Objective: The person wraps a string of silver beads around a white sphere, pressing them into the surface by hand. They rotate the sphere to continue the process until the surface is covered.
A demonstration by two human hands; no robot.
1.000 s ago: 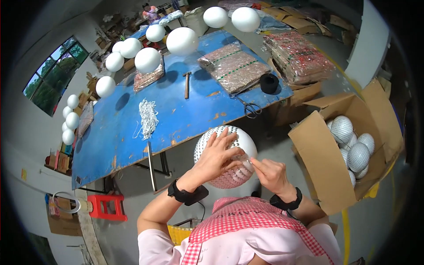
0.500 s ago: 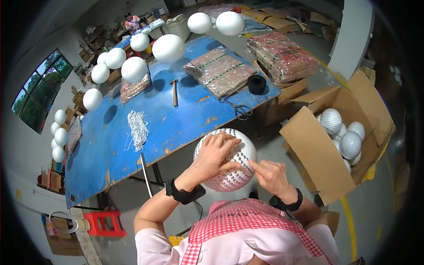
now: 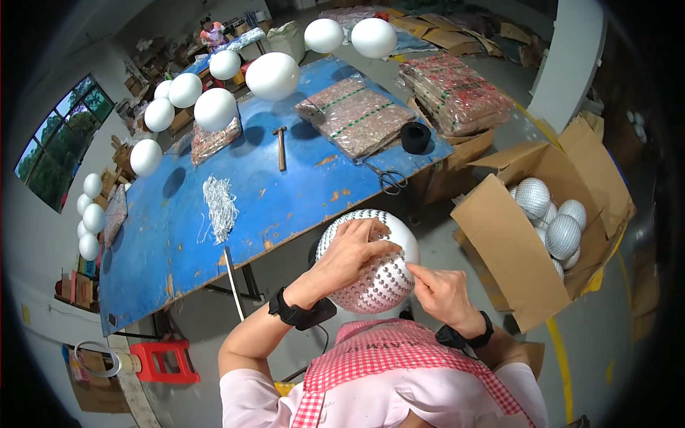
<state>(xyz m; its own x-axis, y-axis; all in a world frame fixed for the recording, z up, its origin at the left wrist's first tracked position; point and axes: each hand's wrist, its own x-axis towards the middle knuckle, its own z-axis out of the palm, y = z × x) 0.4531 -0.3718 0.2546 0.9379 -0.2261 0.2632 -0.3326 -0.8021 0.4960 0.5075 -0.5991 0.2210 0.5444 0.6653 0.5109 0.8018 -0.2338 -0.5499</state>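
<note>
A large white ball (image 3: 382,285), partly covered in rows of silvery beads, is held in front of my apron beyond the near edge of the table. Its upper right side is smooth and bare. My left hand (image 3: 346,255) lies over the top left of the ball, fingers bent and pressed against the beaded surface. On the ball's right side, the index fingertip of my right hand (image 3: 442,291) touches where beads meet the bare part; its other fingers are curled in. Whether a strand is pinched there is too small to tell.
On the blue table (image 3: 153,232) lie a bundle of silvery bead strands (image 3: 220,203), a hammer (image 3: 282,151), scissors (image 3: 391,181), a black roll (image 3: 414,138) and wrapped packs (image 3: 357,118). Several plain white balls (image 3: 272,76) appear above it. A cardboard box (image 3: 510,250) with beaded balls stands right.
My right hand has shifted slightly right and down, its index finger straighter against the ball. The left hand's fingers have moved a little across the top. The ball appears slightly turned.
</note>
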